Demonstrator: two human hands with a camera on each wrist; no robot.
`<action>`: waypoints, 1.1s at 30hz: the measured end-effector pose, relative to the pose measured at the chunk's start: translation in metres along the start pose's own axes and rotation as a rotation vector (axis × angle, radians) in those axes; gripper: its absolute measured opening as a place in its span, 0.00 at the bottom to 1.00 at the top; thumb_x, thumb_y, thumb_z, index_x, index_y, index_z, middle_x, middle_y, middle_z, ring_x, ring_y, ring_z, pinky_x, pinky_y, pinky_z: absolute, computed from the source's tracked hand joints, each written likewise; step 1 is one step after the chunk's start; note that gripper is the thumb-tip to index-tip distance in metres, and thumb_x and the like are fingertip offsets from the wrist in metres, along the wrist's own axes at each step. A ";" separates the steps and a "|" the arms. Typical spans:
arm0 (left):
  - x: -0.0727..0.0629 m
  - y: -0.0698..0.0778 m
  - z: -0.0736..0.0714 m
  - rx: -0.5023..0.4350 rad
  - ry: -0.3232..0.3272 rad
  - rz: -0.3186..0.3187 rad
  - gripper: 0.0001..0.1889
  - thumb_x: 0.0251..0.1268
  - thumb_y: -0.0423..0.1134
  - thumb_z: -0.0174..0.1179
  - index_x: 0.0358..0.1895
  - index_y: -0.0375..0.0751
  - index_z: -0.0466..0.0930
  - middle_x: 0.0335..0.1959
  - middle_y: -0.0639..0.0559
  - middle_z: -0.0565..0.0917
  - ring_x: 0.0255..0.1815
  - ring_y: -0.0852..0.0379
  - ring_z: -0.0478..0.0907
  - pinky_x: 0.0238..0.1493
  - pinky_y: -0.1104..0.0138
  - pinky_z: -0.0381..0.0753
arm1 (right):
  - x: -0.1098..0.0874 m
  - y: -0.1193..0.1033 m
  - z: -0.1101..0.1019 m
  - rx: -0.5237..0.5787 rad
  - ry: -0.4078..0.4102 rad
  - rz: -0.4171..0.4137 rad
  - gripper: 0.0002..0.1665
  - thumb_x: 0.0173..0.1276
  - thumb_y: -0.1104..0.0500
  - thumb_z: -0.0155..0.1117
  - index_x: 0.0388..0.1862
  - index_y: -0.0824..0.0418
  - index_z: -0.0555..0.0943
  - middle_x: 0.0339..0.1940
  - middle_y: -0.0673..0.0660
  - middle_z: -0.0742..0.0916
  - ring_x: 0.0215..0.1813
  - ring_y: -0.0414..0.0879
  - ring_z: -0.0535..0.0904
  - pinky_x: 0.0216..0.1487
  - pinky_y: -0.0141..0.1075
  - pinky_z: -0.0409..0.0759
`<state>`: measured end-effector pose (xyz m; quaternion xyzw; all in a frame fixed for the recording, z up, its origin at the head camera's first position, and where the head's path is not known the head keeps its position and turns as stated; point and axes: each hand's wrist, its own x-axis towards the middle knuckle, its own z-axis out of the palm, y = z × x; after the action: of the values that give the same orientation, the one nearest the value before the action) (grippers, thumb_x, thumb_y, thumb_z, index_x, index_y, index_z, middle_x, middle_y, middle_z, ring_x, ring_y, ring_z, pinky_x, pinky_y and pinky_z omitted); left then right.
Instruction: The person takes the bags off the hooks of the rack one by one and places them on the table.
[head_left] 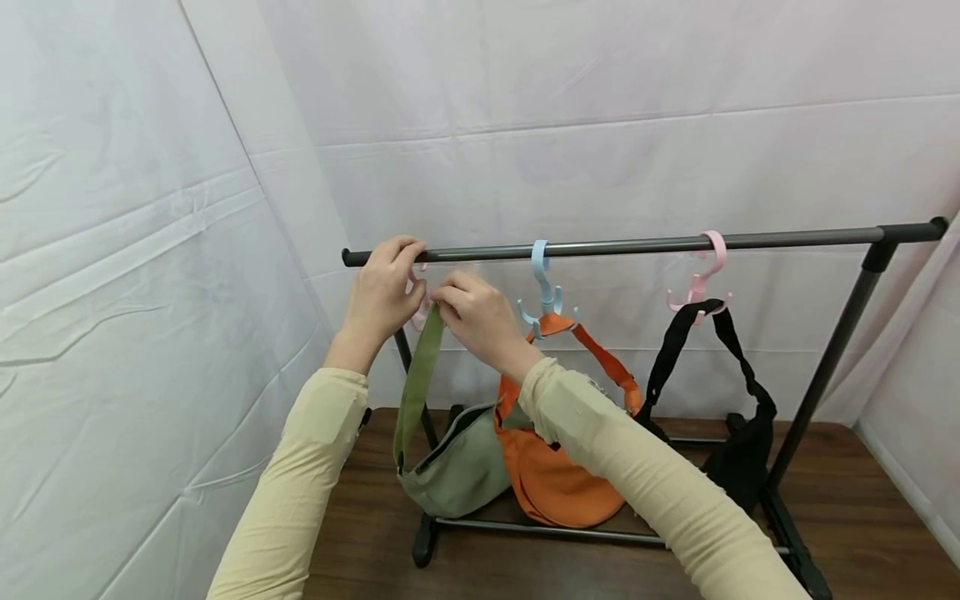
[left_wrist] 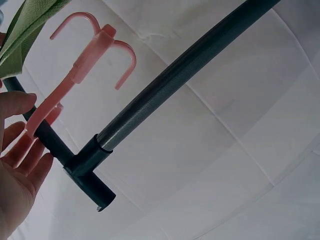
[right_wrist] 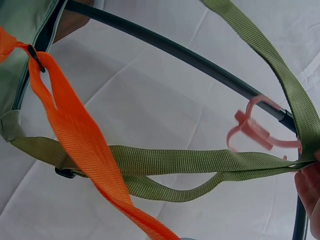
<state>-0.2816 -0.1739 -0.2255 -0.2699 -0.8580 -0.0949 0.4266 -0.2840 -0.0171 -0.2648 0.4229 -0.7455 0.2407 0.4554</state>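
While your right hand [head_left: 480,312] pinches the top of the green strap [head_left: 418,383], your left hand [head_left: 382,283] is at the rail [head_left: 480,253], its fingers over the bar beside the nearest pink hook [left_wrist: 90,57]; whether they grip bar or hook, or only rest there, you cannot tell. The strap drops from your right fingertips to the green bag [head_left: 461,471], which is below both your hands. Its pinched top is just right of that pink hook in the head view. Farther right, an orange bag [head_left: 562,487] hangs from a blue hook [head_left: 540,267] and a black bag [head_left: 738,467] from another pink hook [head_left: 716,254].
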 end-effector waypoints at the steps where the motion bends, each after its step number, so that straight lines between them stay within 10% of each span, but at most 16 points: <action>1: -0.001 0.000 -0.001 -0.008 0.002 -0.004 0.21 0.48 0.25 0.61 0.50 0.29 0.75 0.50 0.40 0.75 0.52 0.44 0.71 0.44 0.57 0.76 | -0.001 0.000 0.000 0.000 0.003 -0.003 0.08 0.60 0.69 0.57 0.31 0.64 0.84 0.32 0.54 0.82 0.34 0.44 0.76 0.36 0.29 0.75; 17: -0.060 0.029 -0.004 -0.153 0.195 0.008 0.18 0.53 0.28 0.58 0.50 0.29 0.73 0.46 0.37 0.77 0.47 0.43 0.73 0.44 0.55 0.75 | -0.007 -0.005 0.001 0.024 0.005 0.009 0.07 0.60 0.69 0.59 0.32 0.64 0.84 0.31 0.54 0.82 0.33 0.43 0.76 0.34 0.27 0.74; 33: -0.146 0.036 0.032 -0.265 0.163 -0.168 0.26 0.43 0.27 0.67 0.51 0.27 0.72 0.40 0.38 0.78 0.40 0.45 0.76 0.37 0.58 0.76 | -0.005 -0.012 -0.006 0.027 -0.006 0.028 0.08 0.60 0.69 0.58 0.33 0.64 0.84 0.32 0.54 0.82 0.34 0.44 0.76 0.36 0.28 0.75</action>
<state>-0.2121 -0.1871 -0.3625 -0.2425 -0.8200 -0.2639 0.4462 -0.2697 -0.0169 -0.2672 0.4192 -0.7495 0.2559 0.4440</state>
